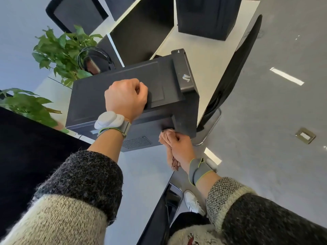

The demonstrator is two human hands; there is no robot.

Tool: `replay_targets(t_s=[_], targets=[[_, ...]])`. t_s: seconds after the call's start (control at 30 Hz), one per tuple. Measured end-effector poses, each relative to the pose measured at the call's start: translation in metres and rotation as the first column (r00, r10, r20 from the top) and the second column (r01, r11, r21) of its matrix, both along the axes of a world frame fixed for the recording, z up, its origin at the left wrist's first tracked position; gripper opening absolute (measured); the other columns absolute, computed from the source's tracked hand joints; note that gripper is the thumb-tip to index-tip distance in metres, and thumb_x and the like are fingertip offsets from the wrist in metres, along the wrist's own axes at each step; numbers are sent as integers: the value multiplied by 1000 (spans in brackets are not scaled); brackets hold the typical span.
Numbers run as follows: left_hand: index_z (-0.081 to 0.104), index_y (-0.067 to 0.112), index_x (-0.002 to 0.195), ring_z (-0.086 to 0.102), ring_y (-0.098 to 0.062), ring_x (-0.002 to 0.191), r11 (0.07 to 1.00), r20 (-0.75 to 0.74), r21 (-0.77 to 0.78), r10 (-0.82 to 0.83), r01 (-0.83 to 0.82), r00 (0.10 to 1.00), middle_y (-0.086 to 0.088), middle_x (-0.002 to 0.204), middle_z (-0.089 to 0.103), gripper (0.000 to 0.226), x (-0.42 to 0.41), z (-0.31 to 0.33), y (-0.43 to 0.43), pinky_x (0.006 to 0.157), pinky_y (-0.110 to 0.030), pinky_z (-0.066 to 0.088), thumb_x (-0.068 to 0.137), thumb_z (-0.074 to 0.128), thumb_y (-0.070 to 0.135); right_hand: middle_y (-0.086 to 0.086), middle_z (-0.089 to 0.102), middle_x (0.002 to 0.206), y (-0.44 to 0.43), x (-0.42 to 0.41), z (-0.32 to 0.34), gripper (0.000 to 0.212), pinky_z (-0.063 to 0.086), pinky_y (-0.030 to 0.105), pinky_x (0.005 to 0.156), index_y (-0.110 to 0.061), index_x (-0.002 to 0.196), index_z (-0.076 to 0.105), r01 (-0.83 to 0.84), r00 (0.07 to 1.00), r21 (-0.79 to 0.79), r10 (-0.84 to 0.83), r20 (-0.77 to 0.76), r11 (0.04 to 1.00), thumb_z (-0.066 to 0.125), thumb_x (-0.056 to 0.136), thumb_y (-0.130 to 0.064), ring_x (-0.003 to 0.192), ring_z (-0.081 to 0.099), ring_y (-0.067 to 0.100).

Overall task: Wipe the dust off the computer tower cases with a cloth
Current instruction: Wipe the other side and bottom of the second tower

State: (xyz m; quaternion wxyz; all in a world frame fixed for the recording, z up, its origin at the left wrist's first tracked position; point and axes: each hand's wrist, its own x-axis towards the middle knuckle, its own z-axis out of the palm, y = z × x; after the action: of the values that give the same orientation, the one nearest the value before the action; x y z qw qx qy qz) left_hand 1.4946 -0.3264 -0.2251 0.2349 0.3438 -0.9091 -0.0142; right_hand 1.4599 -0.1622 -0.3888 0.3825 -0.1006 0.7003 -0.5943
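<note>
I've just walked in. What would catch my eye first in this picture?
A dark computer tower case fills the middle of the view on a white desk, with the left hand resting on its top, fingers curled. At its near lower corner the right hand grips a pinkish cloth against the case. Leafy green plants stand at the left.
</note>
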Motion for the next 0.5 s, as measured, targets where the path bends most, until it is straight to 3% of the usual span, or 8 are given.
replay_targets(t_s=[0.1, 0.27, 0.37, 0.43, 0.5], targets=[[37, 17, 57, 34, -25, 51, 1000, 10, 5, 1, -1, 1000, 7, 50, 31, 44, -1, -1, 0, 51, -28, 18, 96, 54, 30, 2, 79, 82, -1, 2, 4, 40, 59, 49, 96, -16, 78, 77, 40, 998, -31, -38, 49, 999, 58, 107, -35, 86, 74, 21], [43, 12, 59, 41, -31, 54, 1000, 4, -12, 4, -4, 1000, 2, 52, 37, 42, -2, -3, -3, 57, -31, 30, 95, 53, 32, -5, 80, 87, -2, 2, 14, 31, 59, 32, 86, -20, 91, 80, 47, 999, -138, -48, -1, 989, 58, 107, -36, 90, 75, 15], [44, 10, 60, 41, -32, 55, 1000, 9, -3, 7, -7, 1000, 0, 52, 38, 42, -2, -2, -3, 56, -33, 33, 95, 53, 32, -7, 78, 76, 5, 0, 1, 34, 55, 19, 75, -5, 90, 78, 70, 994, -106, -61, 88, 992, 57, 109, -22, 76, 72, 3], [45, 9, 60, 42, -33, 55, 1000, 5, -3, 16, -16, 1000, -1, 52, 39, 42, -2, -2, -4, 55, -33, 33, 94, 54, 32, 1, 77, 74, 8, -3, 2, 37, 52, 20, 74, 4, 88, 76, 82, 993, -86, -74, 97, 993, 57, 109, -20, 71, 69, 3], [42, 9, 59, 39, -31, 55, 999, 3, 3, 33, -33, 999, 0, 51, 34, 43, -4, -2, -4, 55, -32, 28, 94, 55, 31, -1, 79, 79, 12, -8, 10, 35, 54, 20, 74, -2, 90, 78, 96, 993, -126, -87, 80, 987, 55, 110, -20, 77, 73, 5]])
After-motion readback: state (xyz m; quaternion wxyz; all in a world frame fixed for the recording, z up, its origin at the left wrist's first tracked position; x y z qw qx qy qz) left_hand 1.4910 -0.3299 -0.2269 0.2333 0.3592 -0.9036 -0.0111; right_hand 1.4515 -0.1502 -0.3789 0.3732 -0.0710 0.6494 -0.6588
